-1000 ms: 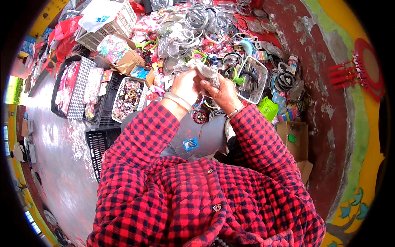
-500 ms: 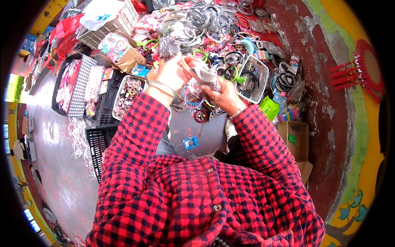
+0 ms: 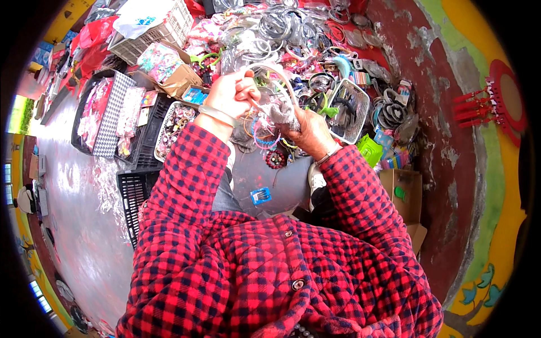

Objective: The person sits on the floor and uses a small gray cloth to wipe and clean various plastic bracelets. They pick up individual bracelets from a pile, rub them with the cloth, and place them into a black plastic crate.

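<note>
My left hand (image 3: 228, 94) is closed, with one end of a pale, curved headband (image 3: 283, 76) at its fingers. The band arches away from me across to my right hand (image 3: 313, 132). There my right fingers pinch a grey, fabric-like piece (image 3: 284, 114) at the band's other end; whether it is part of the headband or a separate cloth I cannot tell. Both hands are raised in front of the heap. Below them lie a blue beaded loop (image 3: 264, 139) and a dark red beaded ring (image 3: 275, 159).
A large heap of bagged hair accessories (image 3: 276, 28) spreads ahead. A white basket (image 3: 360, 115) stands on the right, another basket of small pieces (image 3: 162, 141) on the left. Black crates (image 3: 131, 197) are at far left, an open cardboard box (image 3: 414, 186) near my right. A blue card (image 3: 261, 196) lies between my feet.
The pale headband's arch now shows between my hands, where mostly the grey piece was visible before. My left hand has shifted slightly left and its fingers have curled tighter.
</note>
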`<state>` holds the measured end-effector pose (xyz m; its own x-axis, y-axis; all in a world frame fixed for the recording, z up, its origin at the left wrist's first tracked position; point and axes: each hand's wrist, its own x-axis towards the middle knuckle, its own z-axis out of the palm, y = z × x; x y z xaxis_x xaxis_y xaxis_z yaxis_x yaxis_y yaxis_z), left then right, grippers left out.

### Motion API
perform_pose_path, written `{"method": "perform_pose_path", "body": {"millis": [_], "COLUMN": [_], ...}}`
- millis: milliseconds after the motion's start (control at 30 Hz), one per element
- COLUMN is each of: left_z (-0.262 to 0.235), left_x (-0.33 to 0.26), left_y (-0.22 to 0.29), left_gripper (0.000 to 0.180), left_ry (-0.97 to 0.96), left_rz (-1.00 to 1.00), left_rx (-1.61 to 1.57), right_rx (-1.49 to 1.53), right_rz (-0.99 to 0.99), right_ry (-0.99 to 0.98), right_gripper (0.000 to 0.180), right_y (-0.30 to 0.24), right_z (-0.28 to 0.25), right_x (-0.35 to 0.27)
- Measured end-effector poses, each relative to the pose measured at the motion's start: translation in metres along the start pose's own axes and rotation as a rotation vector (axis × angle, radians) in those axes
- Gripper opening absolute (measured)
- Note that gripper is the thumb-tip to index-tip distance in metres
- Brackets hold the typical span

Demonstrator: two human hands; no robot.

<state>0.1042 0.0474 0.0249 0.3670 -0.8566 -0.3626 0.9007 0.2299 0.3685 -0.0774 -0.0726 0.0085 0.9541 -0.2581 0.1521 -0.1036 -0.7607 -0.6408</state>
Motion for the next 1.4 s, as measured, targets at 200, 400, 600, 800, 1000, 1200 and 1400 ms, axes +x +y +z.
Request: {"method": "perform_pose_path", "body": {"millis": [200,400,600,800,1000,1200,1400], "left_z": [-0.002,-0.020,-0.069,-0.145,-0.236,-0.297,-0.330], "left_x": [-0.003,-0.064,-0.209,-0.404,-0.505,-0.540,-0.565], "left_y": [0.003,0.051,0.070,0.064,0.003,-0.054,-0.093], "left_gripper": [0.024,0.024,0.019,0.018,0.012,0.012,0.010], "left_ry": [0.044,-0.088,0.063,0.756,1.208,1.301,1.327], "left_rz": [0.100,0.484,0.901,0.893,0.609,0.375,0.433], "left_rx": [-0.006,0.211,0.426,1.201,1.007,0.882,1.001], "right_rx": [-0.054,-0.142,-0.158,-0.248,-0.412,-0.507,-0.572], "right_rz": [-0.002,0.253,0.191,0.127,0.198,0.178,0.097], "right_ry": [0.041,-0.031,-0.007,-0.079,-0.207,-0.225,-0.213], "right_gripper": [0.039,0.035,0.037,0.046,0.068,0.063,0.053], "right_y": [0.014,0.065,0.044,0.036,0.054,0.066,0.070], "right_z": [0.006,0.002,-0.001,0.008,0.019,0.028,0.035], "right_x": [-0.004,-0.015,-0.022,-0.029,-0.029,-0.036,-0.037]}}
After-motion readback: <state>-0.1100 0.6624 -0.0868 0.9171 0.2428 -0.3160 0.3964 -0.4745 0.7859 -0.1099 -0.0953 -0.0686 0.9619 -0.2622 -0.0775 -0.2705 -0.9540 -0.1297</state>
